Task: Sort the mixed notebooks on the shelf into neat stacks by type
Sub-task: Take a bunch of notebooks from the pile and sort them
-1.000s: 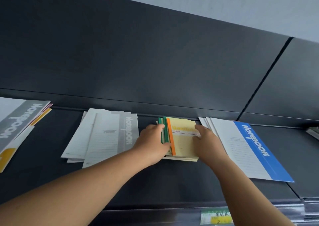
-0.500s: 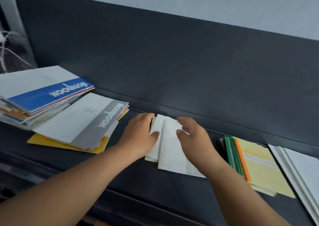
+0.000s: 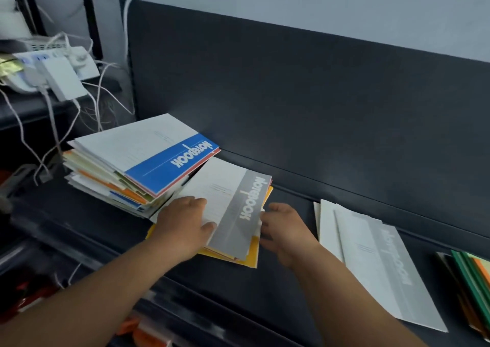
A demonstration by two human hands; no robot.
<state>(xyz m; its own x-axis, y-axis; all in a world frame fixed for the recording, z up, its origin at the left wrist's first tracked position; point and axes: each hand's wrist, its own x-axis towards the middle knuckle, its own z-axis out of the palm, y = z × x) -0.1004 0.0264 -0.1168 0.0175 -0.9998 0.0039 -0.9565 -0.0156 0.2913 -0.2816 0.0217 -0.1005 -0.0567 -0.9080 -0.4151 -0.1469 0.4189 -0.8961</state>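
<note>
On the dark shelf [image 3: 278, 280] a grey-banded notebook [image 3: 228, 203] lies on top of a small pile with a yellow notebook [image 3: 252, 254] at the bottom. My left hand [image 3: 183, 224] rests on the white part of its cover, thumb at the grey band's edge. My right hand [image 3: 283, 230] touches the pile's right edge with loosely bent fingers. A tall mixed stack topped by a blue-banded notebook [image 3: 148, 155] leans at the left. A stack of grey-banded notebooks [image 3: 376, 262] lies to the right.
Green and orange notebooks [image 3: 472, 275] sit at the right edge. A white power strip and tangled cables [image 3: 58, 76] hang beyond the shelf's left end. The dark back panel [image 3: 291, 102] rises behind the stacks. Red and orange items show blurred below the shelf's front edge.
The view and both hands have shifted left, from the white notebooks onto the grey-banded notebook pile beside the tall mixed stack.
</note>
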